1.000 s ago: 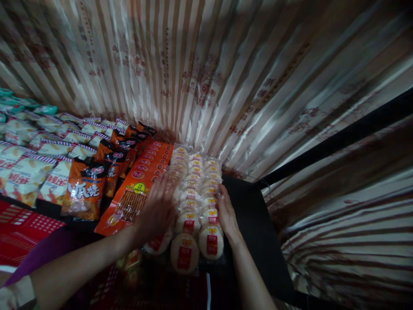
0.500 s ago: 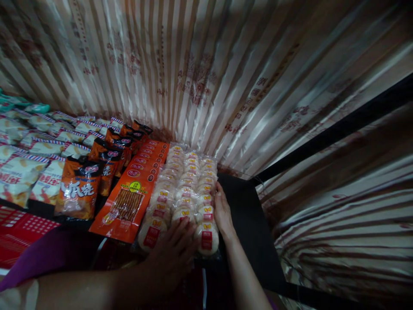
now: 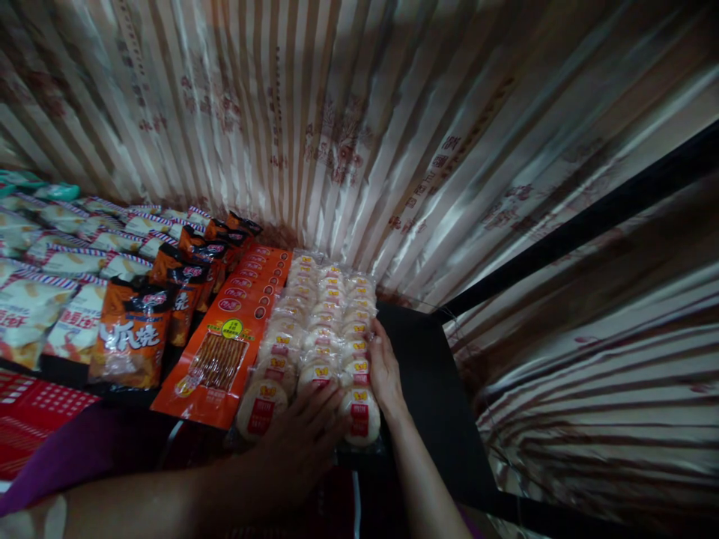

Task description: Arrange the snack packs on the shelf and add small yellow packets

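Round white rice crackers [image 3: 281, 340] in clear wrappers lie in three overlapping columns on a black shelf [image 3: 424, 374]. My left hand [image 3: 300, 442] rests at the front end of the middle column, fingers stretched out and partly hiding the nearest pack. Along the right column's outer side, my right hand [image 3: 386, 370] lies with its fingers straight, touching the wrappers. Neither hand is closed around a pack. To the left of the crackers lie orange packs of brown sticks [image 3: 220, 358], stacked flat and overlapping.
Orange-and-black snack bags [image 3: 129, 333] and rows of white snack bags [image 3: 76, 318] fill the shelf's left part. A red basket [image 3: 34, 408] is at the lower left. Pleated, shiny printed sheeting [image 3: 337, 112] hangs behind, and a black bar [image 3: 562, 224] slants up at the right.
The view has shifted slightly, so the bags on the left appear a little further left and lower. Both hands stay at the rice crackers in nearly the same pose.
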Available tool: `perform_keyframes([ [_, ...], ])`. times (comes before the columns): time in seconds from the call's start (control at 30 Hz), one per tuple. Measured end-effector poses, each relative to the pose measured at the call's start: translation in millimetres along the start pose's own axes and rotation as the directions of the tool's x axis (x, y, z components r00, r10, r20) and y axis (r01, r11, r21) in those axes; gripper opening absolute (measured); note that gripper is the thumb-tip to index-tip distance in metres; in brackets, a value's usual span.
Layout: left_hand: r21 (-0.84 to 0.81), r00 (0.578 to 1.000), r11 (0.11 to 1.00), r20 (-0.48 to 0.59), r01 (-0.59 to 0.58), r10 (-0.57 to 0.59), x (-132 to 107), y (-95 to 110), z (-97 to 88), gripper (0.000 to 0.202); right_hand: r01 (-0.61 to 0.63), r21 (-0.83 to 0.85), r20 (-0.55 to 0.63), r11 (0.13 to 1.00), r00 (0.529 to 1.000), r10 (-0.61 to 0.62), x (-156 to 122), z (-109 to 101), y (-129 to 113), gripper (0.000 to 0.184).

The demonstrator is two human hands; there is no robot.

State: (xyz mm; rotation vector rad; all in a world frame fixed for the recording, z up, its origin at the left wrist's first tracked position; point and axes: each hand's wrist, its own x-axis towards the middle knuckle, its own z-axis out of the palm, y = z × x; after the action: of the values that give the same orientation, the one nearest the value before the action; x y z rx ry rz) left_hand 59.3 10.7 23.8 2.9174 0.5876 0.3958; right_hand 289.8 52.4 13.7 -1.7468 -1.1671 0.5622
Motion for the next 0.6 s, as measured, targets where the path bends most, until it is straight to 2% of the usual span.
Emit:
perform_keyframes([
  [0.1, -0.030, 1.000, 1.000, 0.016, 0.002, -0.002, 1.6, -0.9, -2.5, 0.062, 0.003, -0.009, -0.001, 1.000, 1.000, -0.003, 0.9, -1.0, 0.4, 0.073],
  [0.33, -0.079, 0.996, 0.996, 0.082, 0.031, -0.025, 7.1, 0.3, -20.9, 0.066, -0.004, -0.048, -0.010, 0.999, 1.000, 0.003, 4.0, -4.9, 1.5, 0.073],
  [0.47, -0.037, 0.999, 0.998, -0.008, 0.053, -0.053, 9.4, -10.4, -21.9, 0.062, 0.032, -0.125, -0.053, 0.992, 0.998, -0.039, 7.4, -11.5, 6.6, 0.075],
  [0.6, 0.018, 0.981, 0.989, -0.126, 0.149, -0.145, 18.2, -34.3, -33.3, 0.057, 0.122, -0.289, -0.052, 0.949, 0.988, -0.142, 23.2, -21.4, 3.8, 0.071],
])
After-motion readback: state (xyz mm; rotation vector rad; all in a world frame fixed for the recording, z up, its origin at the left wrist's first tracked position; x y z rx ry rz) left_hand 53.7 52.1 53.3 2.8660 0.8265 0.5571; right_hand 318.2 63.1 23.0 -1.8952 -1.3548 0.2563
